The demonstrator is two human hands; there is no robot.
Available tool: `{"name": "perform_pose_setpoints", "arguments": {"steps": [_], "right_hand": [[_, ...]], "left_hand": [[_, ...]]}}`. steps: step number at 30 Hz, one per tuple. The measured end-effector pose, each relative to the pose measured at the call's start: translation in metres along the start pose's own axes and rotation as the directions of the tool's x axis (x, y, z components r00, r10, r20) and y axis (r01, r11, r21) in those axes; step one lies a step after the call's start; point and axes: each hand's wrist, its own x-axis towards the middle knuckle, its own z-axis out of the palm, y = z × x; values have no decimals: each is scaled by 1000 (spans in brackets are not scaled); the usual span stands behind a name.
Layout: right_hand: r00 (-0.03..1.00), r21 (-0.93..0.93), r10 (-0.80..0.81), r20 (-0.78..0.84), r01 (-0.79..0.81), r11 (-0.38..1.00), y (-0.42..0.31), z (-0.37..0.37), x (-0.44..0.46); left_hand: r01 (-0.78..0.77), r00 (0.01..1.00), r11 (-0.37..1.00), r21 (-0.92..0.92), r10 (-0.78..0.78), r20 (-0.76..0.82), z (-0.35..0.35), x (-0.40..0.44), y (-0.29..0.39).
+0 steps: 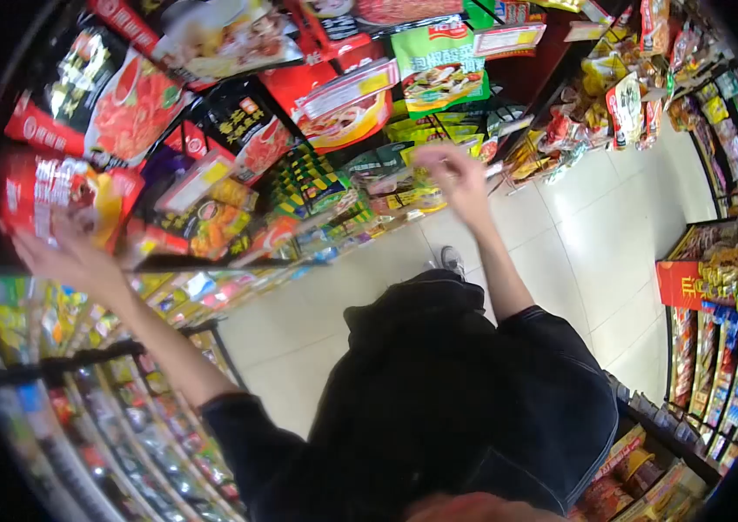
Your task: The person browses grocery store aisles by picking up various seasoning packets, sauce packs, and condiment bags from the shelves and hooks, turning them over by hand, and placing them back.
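At the left end of the shelf, my left hand (71,259) is at the lower part of a red packet (60,187) with a food picture. Its fingers look spread, though motion smears them, and whether it grips the packet is unclear. Near the shelf's front edge, beside green and yellow packets (434,130), my right hand (456,171) hangs in the air. Motion blurs its fingers too. A green packet (443,70) stands above that hand. Black packets (243,122) and a red and yellow packet (347,117) fill the shelf between the hands.
Price tags (347,90) line the shelf front. Lower shelves of small goods (125,409) curve away at the lower left. More shelves (726,348) and a red sign (680,284) stand at the right. Pale floor tiles (604,235) show below, with a shoe (451,258) on them.
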Motion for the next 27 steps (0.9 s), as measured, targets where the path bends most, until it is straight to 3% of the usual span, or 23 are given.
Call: {"name": "perform_pose_setpoints", "arguments": {"steps": [1,2,3,5,7,8,9,11,14,17,21,25,27], "right_hand": [[964,-38,-11,-267,1,999,44,-47,16],[946,29,26,-323,-18,999,50,-69,29],[936,-27,93,-339,-109,994,42,-84,44],[950,-137,-11,-313,-34,990,52,-104,84],[956,-424,-170,-238,55,904,85,-113,125],[973,-247,-151,-174,106,963,97,-112,142],[980,-345,-32,-196,-38,938,90,-107,144],[977,-374,-104,-186,27,927,99,-100,148],[990,-482,119,-73,-139,865,72,-102,142],[996,-299,-37,81,60,952,62,-109,130],[973,89,137,186,-155,984,33,-136,106],[901,184,244,359,-325,928,18,-170,78],[901,233,216,376,-318,919,25,-184,64]], "left_hand": [[122,987,937,-327,-149,-59,-2,-26,47],[128,982,945,-301,-164,-95,-11,-51,60],[180,978,961,-211,-198,-69,-20,-85,70],[103,995,878,-467,-98,36,-11,-140,132],[240,885,881,-407,-27,465,-11,-171,203],[309,820,823,-477,25,572,-5,-181,231],[456,749,703,-545,27,662,1,-177,259],[517,678,630,-580,113,726,7,-178,292],[644,603,532,-550,90,793,5,-188,317],[661,578,561,-499,44,815,3,-189,320],[603,648,643,-472,-51,760,10,-188,309],[687,613,618,-383,-211,761,18,-175,293],[682,630,620,-388,-228,742,22,-162,292]]}}
